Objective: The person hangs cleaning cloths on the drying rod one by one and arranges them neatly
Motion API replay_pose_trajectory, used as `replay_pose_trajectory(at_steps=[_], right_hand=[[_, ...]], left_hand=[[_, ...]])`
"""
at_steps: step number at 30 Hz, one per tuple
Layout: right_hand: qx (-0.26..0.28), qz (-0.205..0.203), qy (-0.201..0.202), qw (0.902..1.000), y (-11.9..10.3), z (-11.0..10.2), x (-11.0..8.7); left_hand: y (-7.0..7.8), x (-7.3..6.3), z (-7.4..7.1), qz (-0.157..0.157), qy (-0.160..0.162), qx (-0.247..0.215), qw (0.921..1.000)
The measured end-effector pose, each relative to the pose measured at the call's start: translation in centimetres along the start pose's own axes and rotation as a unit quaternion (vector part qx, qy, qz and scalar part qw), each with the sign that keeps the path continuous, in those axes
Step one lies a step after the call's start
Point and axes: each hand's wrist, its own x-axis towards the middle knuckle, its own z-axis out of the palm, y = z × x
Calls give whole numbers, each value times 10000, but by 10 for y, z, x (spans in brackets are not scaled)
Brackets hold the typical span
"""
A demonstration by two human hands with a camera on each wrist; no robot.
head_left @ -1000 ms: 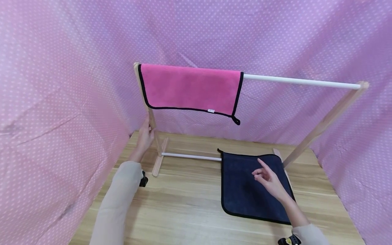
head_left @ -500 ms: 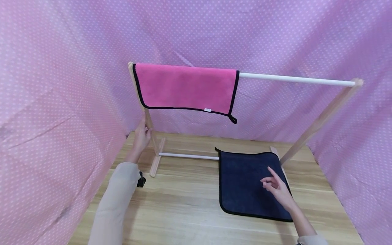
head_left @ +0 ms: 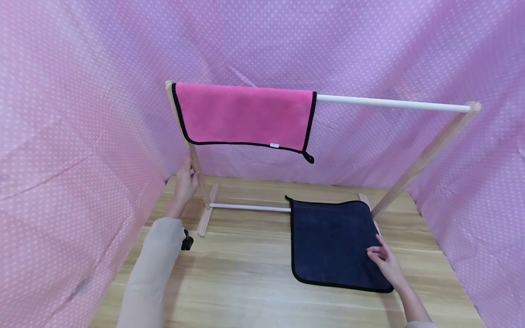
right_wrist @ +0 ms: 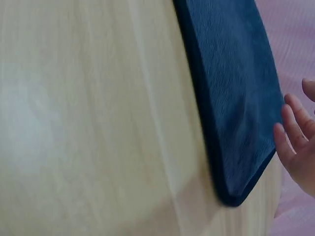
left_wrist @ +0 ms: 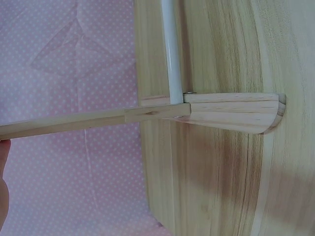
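Note:
In the head view my left hand (head_left: 184,183) holds the left wooden post (head_left: 202,186) of a drying rack, thumb against its side. A pink towel (head_left: 246,116) with black edging hangs over the left part of the rack's white top rod (head_left: 389,103). A dark navy towel (head_left: 328,246) lies flat at the lower right, covering part of the lower rod (head_left: 250,207). Over that towel's right edge hovers my right hand (head_left: 386,264), fingers loosely bent and holding nothing. The right wrist view shows its fingers spread beside the navy towel (right_wrist: 241,113).
The rack's right post (head_left: 426,157) slants up from the table behind the navy towel. A wooden foot (left_wrist: 236,110) supports the left post on the wood-grain table (head_left: 229,282). Pink dotted cloth (head_left: 369,45) encloses the back and sides.
My right hand has moved right and toward me, from over the middle of the navy towel to its right edge. The left hand stays on the post, while the view shifts slightly.

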Motion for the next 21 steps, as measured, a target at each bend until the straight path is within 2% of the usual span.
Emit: replay_pose_trajectory(at_steps=[3,5,8,11,17,21], right_hand=[[-700,345,242,9967,6,-7,-3],[-995,736,210,9921,8,-12,-5],[-1139,1315,-48,9847,9,-18,-6],[-1113,1678,-306,9790,10,-21,-6],[-1103,2124,-414,9701,13,-26,-1],[-1288,2126,-352,9680,14,-29,4]], left_hand=[[-1,0,0,77,30,72,9999],[0,0,0,86,38,81,9999],[0,0,-1,47,-9,70,10000],[1,0,-2,-25,-44,71,10000],[2,1,-3,-32,-92,137,9999],[3,1,-1,-23,-93,164,9998]])
